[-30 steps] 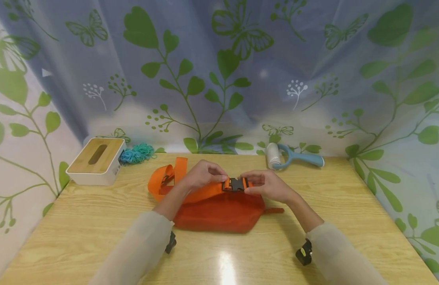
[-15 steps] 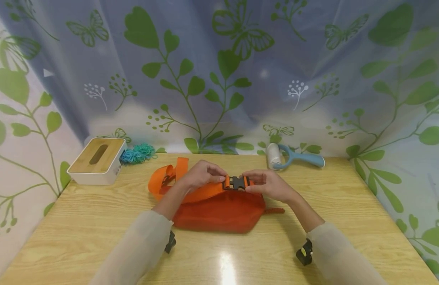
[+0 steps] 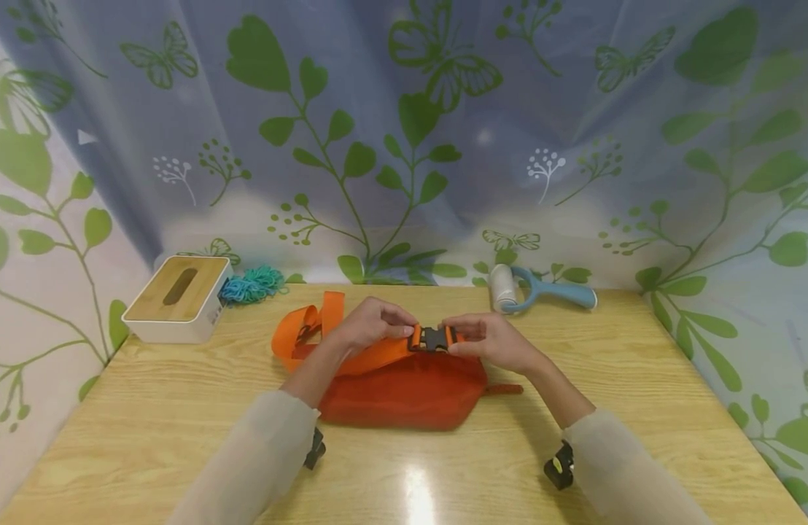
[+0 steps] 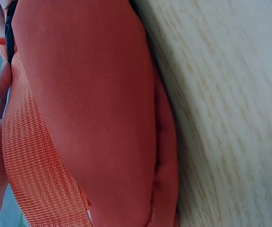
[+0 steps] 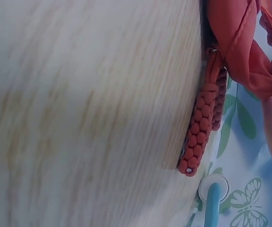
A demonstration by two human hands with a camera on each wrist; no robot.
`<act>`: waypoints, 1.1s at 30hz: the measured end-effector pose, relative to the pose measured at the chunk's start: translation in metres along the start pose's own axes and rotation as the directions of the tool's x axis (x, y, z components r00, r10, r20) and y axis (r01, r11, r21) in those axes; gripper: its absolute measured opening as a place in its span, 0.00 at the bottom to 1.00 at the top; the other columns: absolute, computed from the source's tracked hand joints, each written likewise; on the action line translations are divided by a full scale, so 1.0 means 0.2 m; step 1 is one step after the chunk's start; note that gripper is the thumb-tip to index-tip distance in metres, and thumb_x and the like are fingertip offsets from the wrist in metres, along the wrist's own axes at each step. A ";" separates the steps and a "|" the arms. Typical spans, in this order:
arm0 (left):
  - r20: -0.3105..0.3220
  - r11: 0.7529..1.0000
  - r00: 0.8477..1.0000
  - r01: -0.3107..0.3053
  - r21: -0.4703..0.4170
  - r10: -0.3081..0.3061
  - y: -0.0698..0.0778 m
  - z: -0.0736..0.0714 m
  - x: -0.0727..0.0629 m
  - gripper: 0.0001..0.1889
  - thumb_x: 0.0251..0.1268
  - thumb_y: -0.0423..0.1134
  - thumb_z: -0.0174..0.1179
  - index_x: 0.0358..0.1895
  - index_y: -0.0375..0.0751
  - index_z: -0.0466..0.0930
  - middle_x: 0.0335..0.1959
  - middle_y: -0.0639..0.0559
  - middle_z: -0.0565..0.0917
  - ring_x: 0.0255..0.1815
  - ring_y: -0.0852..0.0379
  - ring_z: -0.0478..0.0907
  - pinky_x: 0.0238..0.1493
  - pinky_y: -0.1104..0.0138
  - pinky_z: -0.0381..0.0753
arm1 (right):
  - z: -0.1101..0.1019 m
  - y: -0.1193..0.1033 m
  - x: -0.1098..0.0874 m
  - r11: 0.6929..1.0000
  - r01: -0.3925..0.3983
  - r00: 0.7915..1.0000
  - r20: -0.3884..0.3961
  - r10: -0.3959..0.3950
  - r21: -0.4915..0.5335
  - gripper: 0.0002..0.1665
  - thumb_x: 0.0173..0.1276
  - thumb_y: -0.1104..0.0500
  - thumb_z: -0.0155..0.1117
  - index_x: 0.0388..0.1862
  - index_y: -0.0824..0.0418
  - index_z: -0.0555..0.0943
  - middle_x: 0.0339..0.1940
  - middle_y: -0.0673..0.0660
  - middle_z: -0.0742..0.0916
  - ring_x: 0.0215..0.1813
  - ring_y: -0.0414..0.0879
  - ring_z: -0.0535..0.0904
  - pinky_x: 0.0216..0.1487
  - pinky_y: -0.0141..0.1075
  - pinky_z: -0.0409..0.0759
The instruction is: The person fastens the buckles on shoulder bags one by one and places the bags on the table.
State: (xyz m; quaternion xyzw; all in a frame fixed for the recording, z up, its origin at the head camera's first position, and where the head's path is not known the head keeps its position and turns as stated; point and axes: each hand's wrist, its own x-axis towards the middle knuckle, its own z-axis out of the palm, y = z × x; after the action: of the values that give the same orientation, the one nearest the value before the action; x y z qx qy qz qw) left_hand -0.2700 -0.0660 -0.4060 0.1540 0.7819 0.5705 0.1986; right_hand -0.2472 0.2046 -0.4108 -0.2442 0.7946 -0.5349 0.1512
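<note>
A red-orange waist bag (image 3: pixel 404 394) lies on the table with its orange webbing strap (image 3: pixel 371 357) raised along its far side. Over the bag, a black side-release buckle (image 3: pixel 434 338) is held between both hands, its two halves in line and prongs partly showing at the left. My left hand (image 3: pixel 371 322) pinches the buckle's left end where the strap meets it. Thumb and fingers of my right hand (image 3: pixel 492 339) pinch its right end. In the left wrist view the strap (image 4: pixel 41 156) runs beside the bag; the right wrist view shows a braided zipper pull (image 5: pixel 197 132).
A white tissue box (image 3: pixel 174 299) with a wooden lid stands at the back left beside a bundle of teal yarn (image 3: pixel 253 284). Toward the back right lies a lint roller (image 3: pixel 542 289) with a blue handle. A patterned curtain (image 3: pixel 404 182) hangs behind the table (image 3: pixel 181 437).
</note>
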 end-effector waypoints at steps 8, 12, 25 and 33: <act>-0.023 1.000 1.000 0.001 -0.023 -0.002 0.00 0.01 0.01 0.11 0.69 0.28 0.65 0.52 0.30 0.86 0.49 0.42 0.87 0.57 0.45 0.81 0.61 0.53 0.79 | 0.01 0.00 0.01 1.000 -0.001 1.000 -0.009 0.002 0.010 0.33 0.69 0.65 0.70 0.69 0.75 0.72 0.64 0.71 0.80 0.58 0.58 0.83 0.51 0.35 0.83; -0.047 1.000 0.999 0.006 -0.028 -0.007 0.01 0.02 0.00 0.11 0.69 0.28 0.64 0.52 0.31 0.87 0.50 0.42 0.87 0.56 0.45 0.81 0.59 0.55 0.80 | 0.01 -0.01 0.02 1.000 0.001 1.000 -0.011 -0.001 0.013 0.33 0.69 0.65 0.70 0.70 0.75 0.72 0.66 0.71 0.79 0.62 0.58 0.80 0.53 0.34 0.83; -0.115 0.998 0.992 0.039 -0.047 -0.044 0.04 0.05 0.02 0.10 0.68 0.28 0.66 0.50 0.34 0.88 0.49 0.43 0.86 0.55 0.45 0.80 0.57 0.55 0.82 | 0.00 -0.02 0.01 1.000 -0.012 0.999 -0.052 0.012 0.013 0.32 0.70 0.65 0.69 0.70 0.74 0.72 0.63 0.71 0.80 0.55 0.54 0.85 0.49 0.35 0.84; -0.154 0.997 0.986 0.050 -0.059 -0.059 0.07 0.03 0.02 0.10 0.67 0.29 0.67 0.49 0.34 0.89 0.52 0.44 0.85 0.59 0.44 0.78 0.60 0.51 0.78 | -0.01 -0.03 0.02 1.000 -0.013 0.996 -0.083 0.012 -0.009 0.32 0.70 0.62 0.70 0.70 0.72 0.74 0.62 0.68 0.82 0.53 0.52 0.86 0.46 0.34 0.84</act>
State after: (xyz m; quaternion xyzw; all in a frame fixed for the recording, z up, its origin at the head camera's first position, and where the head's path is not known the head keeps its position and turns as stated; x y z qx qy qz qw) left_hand -0.2693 -0.0550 -0.3953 0.0822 0.7829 0.5964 0.1569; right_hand -0.2504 0.2018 -0.4049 -0.2176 0.8044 -0.5396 0.1201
